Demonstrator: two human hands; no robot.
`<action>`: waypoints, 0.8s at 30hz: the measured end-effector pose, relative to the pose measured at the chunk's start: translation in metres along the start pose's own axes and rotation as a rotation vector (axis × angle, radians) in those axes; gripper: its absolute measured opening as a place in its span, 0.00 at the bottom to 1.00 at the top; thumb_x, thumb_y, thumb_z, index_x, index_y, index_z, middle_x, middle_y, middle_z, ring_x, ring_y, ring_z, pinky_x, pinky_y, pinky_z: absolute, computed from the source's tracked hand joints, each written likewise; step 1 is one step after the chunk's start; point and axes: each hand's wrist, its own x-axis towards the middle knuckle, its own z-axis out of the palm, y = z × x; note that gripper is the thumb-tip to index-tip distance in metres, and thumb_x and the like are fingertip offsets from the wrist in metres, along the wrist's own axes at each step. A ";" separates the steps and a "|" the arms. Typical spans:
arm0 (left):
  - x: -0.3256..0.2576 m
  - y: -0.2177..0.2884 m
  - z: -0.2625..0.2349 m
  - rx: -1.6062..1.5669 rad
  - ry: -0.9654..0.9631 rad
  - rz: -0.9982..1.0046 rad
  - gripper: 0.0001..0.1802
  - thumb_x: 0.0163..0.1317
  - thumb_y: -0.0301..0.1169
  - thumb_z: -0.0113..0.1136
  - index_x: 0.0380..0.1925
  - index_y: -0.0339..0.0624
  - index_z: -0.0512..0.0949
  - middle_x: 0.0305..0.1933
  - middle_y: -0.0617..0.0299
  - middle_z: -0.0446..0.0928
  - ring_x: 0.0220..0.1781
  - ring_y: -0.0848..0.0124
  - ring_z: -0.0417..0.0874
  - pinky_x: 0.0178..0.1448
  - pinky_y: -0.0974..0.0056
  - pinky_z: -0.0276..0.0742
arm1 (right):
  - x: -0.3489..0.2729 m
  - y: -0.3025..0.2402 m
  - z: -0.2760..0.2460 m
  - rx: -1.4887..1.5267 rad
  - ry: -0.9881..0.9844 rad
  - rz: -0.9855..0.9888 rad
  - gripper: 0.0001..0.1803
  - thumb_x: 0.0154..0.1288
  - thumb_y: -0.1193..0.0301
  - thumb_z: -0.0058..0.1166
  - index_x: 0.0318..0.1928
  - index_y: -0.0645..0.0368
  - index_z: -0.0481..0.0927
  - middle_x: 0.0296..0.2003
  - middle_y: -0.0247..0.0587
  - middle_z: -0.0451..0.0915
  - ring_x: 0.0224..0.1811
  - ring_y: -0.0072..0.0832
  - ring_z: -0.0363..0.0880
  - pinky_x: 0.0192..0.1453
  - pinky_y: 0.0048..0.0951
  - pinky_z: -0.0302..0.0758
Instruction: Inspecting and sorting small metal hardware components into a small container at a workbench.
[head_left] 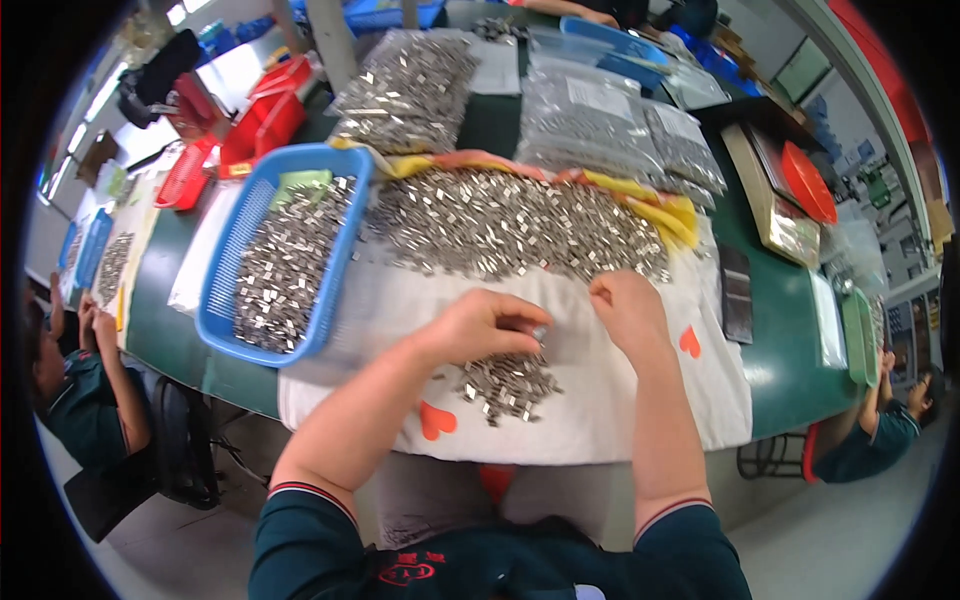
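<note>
Over the white cloth [600,420], my left hand [483,325] is closed, its fingers curled round with shiny small metal parts showing at the tips. Just below it lies a small pile of small metal parts [508,388]. My right hand [632,308] is closed in a pinch at the near edge of a wide heap of small metal parts [500,222]; whatever its fingers hold is hidden. A blue plastic basket [208,310] to my left contains many more of these parts and a green slip [300,184].
A rolled yellow and orange cloth [470,160] borders the heap's far side. Behind stand filled clear plastic bags [410,85] [585,115]. Red trays [265,120] are at far left; a dark flat case [736,295] and an orange-red dish [808,182] lie right. People sit at both sides.
</note>
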 end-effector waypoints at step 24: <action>0.005 -0.005 -0.001 -0.233 0.087 -0.005 0.17 0.53 0.23 0.60 0.45 0.38 0.75 0.38 0.66 0.76 0.38 0.81 0.75 0.44 0.74 0.73 | -0.006 -0.009 0.006 0.030 0.143 -0.159 0.01 0.44 0.77 0.52 0.21 0.60 0.76 0.24 0.43 0.74 0.33 0.38 0.73 0.41 0.36 0.70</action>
